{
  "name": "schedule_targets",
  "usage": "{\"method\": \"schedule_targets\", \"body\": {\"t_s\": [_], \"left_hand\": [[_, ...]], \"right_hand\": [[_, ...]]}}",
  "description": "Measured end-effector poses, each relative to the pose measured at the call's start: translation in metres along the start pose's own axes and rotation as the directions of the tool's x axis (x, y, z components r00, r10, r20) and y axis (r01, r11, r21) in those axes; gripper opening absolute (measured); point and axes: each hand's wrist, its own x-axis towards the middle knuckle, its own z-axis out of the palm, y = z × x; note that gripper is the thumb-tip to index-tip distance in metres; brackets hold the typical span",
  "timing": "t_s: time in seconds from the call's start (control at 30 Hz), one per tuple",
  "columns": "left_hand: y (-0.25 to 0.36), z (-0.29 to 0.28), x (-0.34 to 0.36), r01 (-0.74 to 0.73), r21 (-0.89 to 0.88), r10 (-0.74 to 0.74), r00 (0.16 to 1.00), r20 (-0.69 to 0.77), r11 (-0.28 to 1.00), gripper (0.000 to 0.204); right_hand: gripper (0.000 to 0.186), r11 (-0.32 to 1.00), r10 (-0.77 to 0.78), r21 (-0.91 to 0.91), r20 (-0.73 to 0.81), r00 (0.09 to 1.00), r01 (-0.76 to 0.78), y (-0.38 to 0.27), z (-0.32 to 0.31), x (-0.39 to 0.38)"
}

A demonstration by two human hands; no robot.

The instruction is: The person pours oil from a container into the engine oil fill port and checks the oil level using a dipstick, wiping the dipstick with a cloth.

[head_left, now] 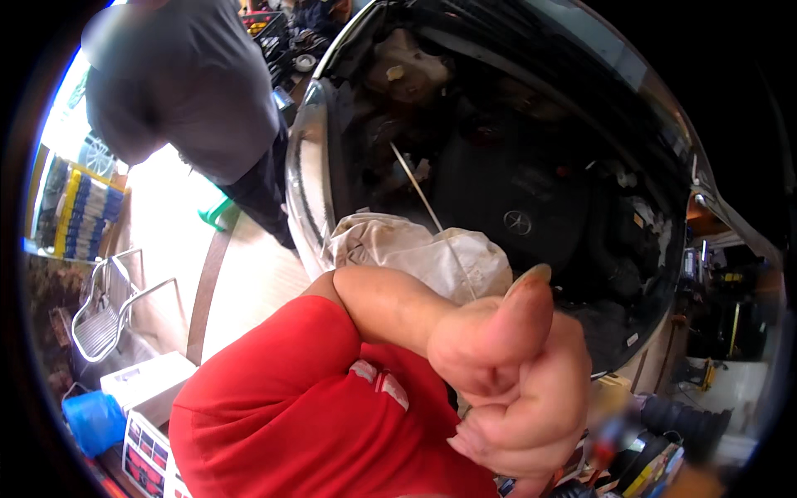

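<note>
— So, looking down from the head camera, what is sitting under everything?

— Mostly an open engine bay (531, 191), dark and crowded, with a black engine cover (515, 207) in the middle and the car's pale fender edge (303, 174) curving down the left side. A crumpled, dirty white rag (415, 249) is lying on that front edge, and a thin metal dipstick (423, 199) is running slantwise from the engine down across the rag.

— And the hands?

— One hand (506, 373) is filling the foreground, close to the lens, its fingers curling shut into a loose fist with the thumb sticking up. It seems to be pinching the lower end of the dipstick, though I cannot tell for sure, nor which hand it is. A red sleeve (307, 398) is coming in from below, beside it. The other hand is not showing.

— What is the room looking like?

— A workshop. Another person in a grey shirt (183, 83) is standing at upper left by the fender. A wire-mesh metal chair (104, 319) is standing on the pale floor (241, 290) at left, with a white box (149, 382) and a blue bag (93, 419) near it, and stacked blue-and-yellow packages (79, 212) are glowing in daylight behind. Tools and clutter are lying at lower right, too blurred to make out.
</note>
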Motion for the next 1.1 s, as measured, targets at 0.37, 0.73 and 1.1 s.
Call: {"method": "schedule_targets", "body": {"t_s": [0.37, 0.73, 1.1], "left_hand": [[-0.02, 0.003, 0.011, 0.135, -0.025, -0.132, 0.987, 0.088, 0.991, 0.088], [-0.003, 0.013, 0.015, 0.247, 0.082, -0.253, 0.964, 0.086, 0.966, 0.087], [0.001, 0.007, 0.02, 0.206, 0.233, -0.245, 0.958, 0.15, 0.95, 0.085]], "right_hand": [[0.018, 0.999, -0.028, -0.043, -0.026, 0.999, 0.027, -0.014, 0.022, -0.007], [0.02, 0.999, 0.006, -0.042, -0.113, 0.994, -0.011, -0.009, -0.003, -0.002], [0.015, 1.0, 0.001, -0.008, -0.082, 0.997, -0.002, -0.005, -0.018, 0.007]]}}
